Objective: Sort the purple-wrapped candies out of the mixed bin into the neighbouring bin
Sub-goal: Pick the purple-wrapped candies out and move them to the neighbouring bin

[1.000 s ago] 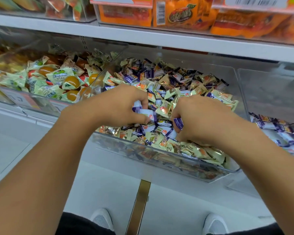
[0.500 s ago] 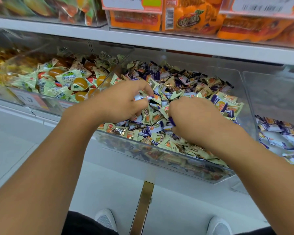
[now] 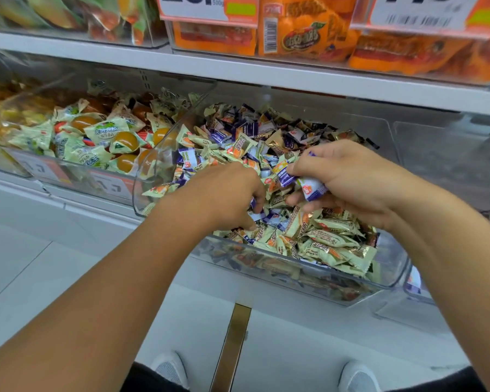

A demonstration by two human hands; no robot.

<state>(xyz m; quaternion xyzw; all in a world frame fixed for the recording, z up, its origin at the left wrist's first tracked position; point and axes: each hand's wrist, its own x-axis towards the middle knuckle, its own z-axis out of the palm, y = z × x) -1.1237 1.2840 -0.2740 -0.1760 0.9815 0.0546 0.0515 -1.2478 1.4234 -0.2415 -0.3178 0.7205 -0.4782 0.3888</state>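
A clear mixed bin (image 3: 391, 281) holds a heap of pale green, gold and purple-wrapped candies (image 3: 218, 135). My left hand (image 3: 227, 196) is dug into the heap near the front, fingers curled round purple-wrapped candies (image 3: 253, 206) that are mostly hidden under it. My right hand (image 3: 348, 176) is lifted just above the heap, gripping a bunch of purple and white candies (image 3: 309, 189) between thumb and fingers. The neighbouring bin (image 3: 450, 165) stands to the right; its contents are almost all hidden behind my right forearm.
A bin of jelly cups in green wrappers (image 3: 102, 137) stands to the left. Above, a white shelf (image 3: 266, 72) carries orange snack packs (image 3: 303, 29) and price tags. Below are the white floor, a gold strip (image 3: 229, 346) and my white shoes.
My right hand has risen and shifted right, with purple candies now showing in its grip. My left hand has dropped lower into the front of the heap. The camera view has moved closer.
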